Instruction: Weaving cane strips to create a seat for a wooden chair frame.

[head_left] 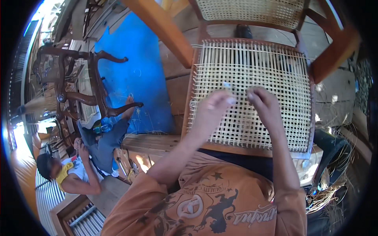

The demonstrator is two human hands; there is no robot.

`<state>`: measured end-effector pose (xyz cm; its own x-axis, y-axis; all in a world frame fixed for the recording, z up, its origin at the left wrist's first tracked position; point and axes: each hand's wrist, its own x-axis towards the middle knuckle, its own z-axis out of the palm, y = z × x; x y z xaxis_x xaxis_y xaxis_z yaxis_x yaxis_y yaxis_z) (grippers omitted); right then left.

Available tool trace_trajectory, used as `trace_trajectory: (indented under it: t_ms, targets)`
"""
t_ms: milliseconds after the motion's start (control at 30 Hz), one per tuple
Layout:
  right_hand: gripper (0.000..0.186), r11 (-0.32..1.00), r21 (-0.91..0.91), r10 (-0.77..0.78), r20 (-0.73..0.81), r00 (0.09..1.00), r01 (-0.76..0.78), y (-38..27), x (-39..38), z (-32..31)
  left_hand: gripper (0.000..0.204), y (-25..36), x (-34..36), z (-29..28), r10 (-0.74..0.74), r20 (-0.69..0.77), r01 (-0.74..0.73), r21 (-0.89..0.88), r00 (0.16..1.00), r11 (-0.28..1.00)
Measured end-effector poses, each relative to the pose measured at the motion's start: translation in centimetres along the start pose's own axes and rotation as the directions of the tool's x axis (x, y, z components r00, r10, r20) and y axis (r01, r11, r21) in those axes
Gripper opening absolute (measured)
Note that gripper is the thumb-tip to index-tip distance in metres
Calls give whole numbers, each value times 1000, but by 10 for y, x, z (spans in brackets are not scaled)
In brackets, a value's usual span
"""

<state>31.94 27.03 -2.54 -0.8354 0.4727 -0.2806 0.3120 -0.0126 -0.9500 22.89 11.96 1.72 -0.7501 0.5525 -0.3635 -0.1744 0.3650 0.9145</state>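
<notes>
A wooden chair seat (pixel 244 133) woven with pale cane strips lies in front of me. Its weave is an open grid over the near and middle part; toward the far rail, mostly lengthwise strips show. Over the middle of the seat, my left hand (pixel 216 103) is closed, thumb and fingers pressed together. A small pale bluish spot shows just beyond its fingertips, too blurred to name. To the right, a short gap away, my right hand (pixel 265 102) is curled in a pinch close to the weave. Whatever either hand pinches is too fine to make out.
The chair's cane backrest (pixel 252 11) and wooden arms (pixel 161 29) rise beyond the seat. At left, a dark carved chair (pixel 80 96) lies tipped beside a blue sheet (pixel 136 78). A person (pixel 75 173) sits low at left. Loose cane strands (pixel 328 192) heap at right.
</notes>
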Motion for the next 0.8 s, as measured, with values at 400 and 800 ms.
trace_trajectory:
  t_ms: [400,800]
  targets:
    - [13,947,-206,-188,274,943,248,28,184,137,18,-60,56,-109,-135,-342,159,42,930,986]
    - [24,754,-438,-230,522,821,490,36,194,142,19,-79,92,-108,-100,-333,171,191,937,967]
